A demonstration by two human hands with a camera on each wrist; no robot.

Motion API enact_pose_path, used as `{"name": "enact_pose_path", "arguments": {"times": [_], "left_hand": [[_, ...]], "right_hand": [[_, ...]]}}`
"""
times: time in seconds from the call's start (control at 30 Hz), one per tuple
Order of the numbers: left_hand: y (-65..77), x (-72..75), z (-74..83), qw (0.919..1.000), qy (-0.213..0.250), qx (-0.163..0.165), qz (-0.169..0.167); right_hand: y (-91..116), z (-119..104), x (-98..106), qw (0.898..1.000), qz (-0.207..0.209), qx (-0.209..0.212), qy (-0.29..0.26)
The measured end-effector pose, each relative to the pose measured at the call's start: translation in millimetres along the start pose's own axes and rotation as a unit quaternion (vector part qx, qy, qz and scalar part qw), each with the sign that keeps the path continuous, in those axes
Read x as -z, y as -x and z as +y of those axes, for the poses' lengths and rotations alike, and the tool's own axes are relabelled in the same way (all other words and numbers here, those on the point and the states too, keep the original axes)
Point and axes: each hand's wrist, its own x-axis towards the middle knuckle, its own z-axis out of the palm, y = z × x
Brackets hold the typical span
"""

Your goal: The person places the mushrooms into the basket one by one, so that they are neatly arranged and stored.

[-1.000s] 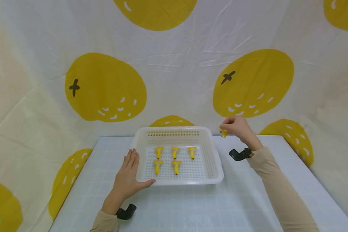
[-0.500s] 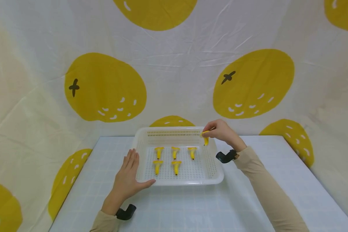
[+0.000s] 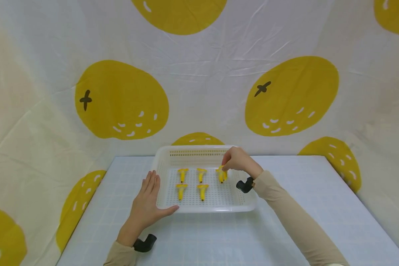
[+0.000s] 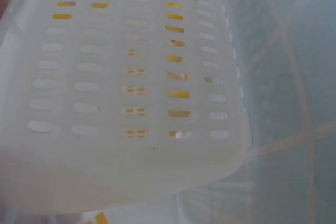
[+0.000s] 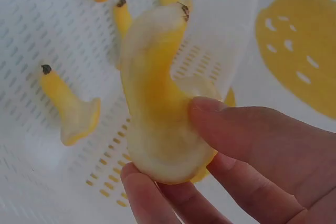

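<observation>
My right hand (image 3: 240, 161) pinches a yellow mushroom (image 5: 157, 90) between thumb and fingers, over the right part of a white perforated plastic basket (image 3: 206, 209). In the right wrist view its pale cap lies at the fingers, and the dark-tipped stem points away. Several like mushrooms lie in the basket in two rows, such as one at the back left (image 3: 183, 175) and one at the front (image 3: 203, 192). The back-row mushroom on the right is partly hidden behind the held one. Against the basket's left front corner rests my left hand (image 3: 145, 205), fingers straight and thumb spread along the front rim.
The basket stands on a table (image 3: 219, 240) with a pale checked cover. Behind it hangs a white cloth (image 3: 206, 92) printed with large yellow fruit. Black wrist mounts (image 3: 145, 243) stick out at both wrists. The left wrist view shows mainly the basket's slotted side wall (image 4: 115, 166).
My right hand has brought the mushroom leftward and down, from beyond the basket's right rim to over its inside. My left hand stays at the basket's corner.
</observation>
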Motion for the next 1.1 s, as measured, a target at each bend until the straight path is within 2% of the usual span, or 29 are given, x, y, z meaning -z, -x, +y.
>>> {"name": "enact_pose_path", "arguments": {"times": [0.33,0.57,0.87,1.1], "left_hand": [[0.7,2.1,0.4,1.0,0.0,0.0,-0.007],[0.1,2.4,1.0,1.0,0.001,-0.002,-0.007],[0.7,0.3,0.8,1.0,0.004,-0.003,0.008],[0.4,1.4,0.9,1.0,0.005,-0.002,-0.001]], "right_hand": [[-7,-4,-25,0.998,-0.045,-0.012,0.042],[-9,-7,-39,0.993,-0.077,-0.062,0.065],[-8,-7,-53,0.989,-0.089,-0.088,0.075],[-8,-8,-61,0.987,-0.099,-0.098,0.082]]}}
